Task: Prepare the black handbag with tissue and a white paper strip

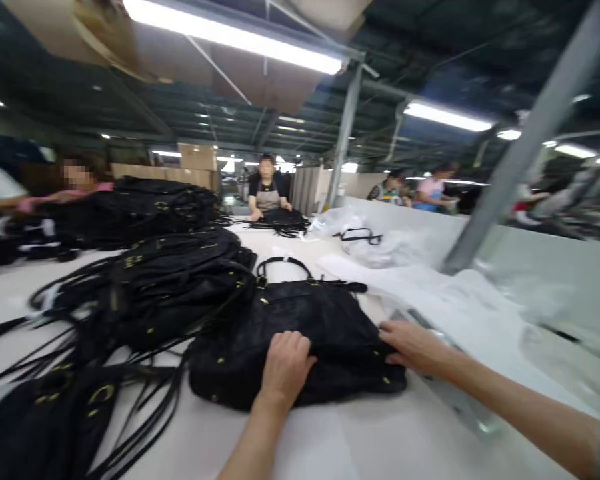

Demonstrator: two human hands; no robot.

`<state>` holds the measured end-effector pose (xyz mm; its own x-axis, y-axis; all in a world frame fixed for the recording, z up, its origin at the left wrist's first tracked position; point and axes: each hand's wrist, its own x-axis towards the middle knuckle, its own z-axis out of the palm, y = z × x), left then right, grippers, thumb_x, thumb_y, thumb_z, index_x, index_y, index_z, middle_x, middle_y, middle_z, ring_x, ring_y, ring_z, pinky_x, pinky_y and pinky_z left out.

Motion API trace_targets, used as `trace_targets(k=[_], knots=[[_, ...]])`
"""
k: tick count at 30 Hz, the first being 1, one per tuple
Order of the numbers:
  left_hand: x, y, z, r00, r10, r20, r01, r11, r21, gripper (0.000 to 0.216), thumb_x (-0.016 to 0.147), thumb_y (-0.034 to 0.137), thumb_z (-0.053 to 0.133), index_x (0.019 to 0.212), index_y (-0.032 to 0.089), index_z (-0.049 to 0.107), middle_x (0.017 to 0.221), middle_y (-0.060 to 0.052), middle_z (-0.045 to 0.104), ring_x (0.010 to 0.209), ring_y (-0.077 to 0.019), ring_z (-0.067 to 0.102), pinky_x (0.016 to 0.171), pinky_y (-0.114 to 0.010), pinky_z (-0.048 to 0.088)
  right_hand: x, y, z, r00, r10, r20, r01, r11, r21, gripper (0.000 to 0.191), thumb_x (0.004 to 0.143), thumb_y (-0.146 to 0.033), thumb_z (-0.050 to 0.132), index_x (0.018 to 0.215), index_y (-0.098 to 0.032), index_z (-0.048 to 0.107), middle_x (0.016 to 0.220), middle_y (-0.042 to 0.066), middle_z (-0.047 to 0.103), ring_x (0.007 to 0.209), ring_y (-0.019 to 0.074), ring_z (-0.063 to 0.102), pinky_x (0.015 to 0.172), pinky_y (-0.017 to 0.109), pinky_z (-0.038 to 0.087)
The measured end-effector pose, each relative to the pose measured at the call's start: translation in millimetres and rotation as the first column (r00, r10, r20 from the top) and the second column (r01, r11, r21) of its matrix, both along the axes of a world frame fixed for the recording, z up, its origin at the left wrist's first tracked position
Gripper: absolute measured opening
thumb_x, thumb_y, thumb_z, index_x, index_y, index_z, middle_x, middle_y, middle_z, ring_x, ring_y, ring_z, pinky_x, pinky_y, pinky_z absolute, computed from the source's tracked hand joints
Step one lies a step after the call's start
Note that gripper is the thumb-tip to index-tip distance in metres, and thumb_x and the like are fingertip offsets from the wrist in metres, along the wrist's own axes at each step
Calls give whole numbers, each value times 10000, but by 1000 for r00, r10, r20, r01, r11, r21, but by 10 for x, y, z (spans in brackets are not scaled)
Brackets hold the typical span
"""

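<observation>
A black handbag (300,333) with gold studs and a curved handle lies flat on the white table (360,440) in front of me. My left hand (286,365) rests on its near edge, fingers curled into the soft leather. At the bag's right corner my right hand (414,347) grips it with the fingers bent over the edge. Both arms reach in from the bottom of the view.
Stacks of black bags with long straps (160,287) fill the left side, more at the near left (40,420). White plastic sheets (430,280) lie to the right, beside a slanted metal post (525,147). A person (267,190) sits at the far end; others work around.
</observation>
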<state>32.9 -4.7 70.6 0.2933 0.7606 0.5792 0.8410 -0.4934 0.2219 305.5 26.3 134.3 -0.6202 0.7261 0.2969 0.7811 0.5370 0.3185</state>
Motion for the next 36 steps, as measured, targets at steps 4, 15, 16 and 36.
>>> trace_targets(k=[4, 15, 16, 36], knots=[[-34, 109, -56, 998, -53, -29, 54, 997, 53, 64, 895, 207, 580, 838, 182, 563, 847, -53, 584, 826, -253, 522, 771, -435, 438, -304, -230, 362, 996, 87, -17, -89, 975, -206, 657, 711, -327, 824, 1282, -138, 558, 1378, 176, 502, 1263, 324, 476, 1082, 477, 374], [-223, -31, 180, 994, -86, -67, 79, 993, -88, 337, 787, 111, 574, 1111, 206, 589, 1141, -49, 625, 1063, -206, 553, 966, -335, 463, -1213, 188, -580, 701, 153, -696, -514, 785, -345, 734, 690, -480, 824, 1294, -171, 546, 1163, 94, 641, 1063, 266, 608, 930, 364, 477], [-320, -75, 274, 995, -82, -63, 74, 990, -119, 375, 781, 101, 572, 1136, 220, 585, 1191, -41, 610, 1109, -193, 539, 998, -319, 447, -1194, 222, -610, 707, 139, -693, -509, 781, -362, 686, 688, -448, 832, 1264, -185, 568, 1155, 82, 653, 1056, 269, 613, 918, 363, 475], [-907, 96, 338, 859, 321, -399, -409, 899, -157, 505, 999, 340, 169, 828, 179, 615, 726, -94, 632, 705, -261, 597, 665, -372, 426, -1192, 154, -642, 717, 113, -687, -393, 881, -265, 292, 749, -300, 823, 912, -193, 605, 859, -7, 632, 806, 184, 596, 701, 264, 418]])
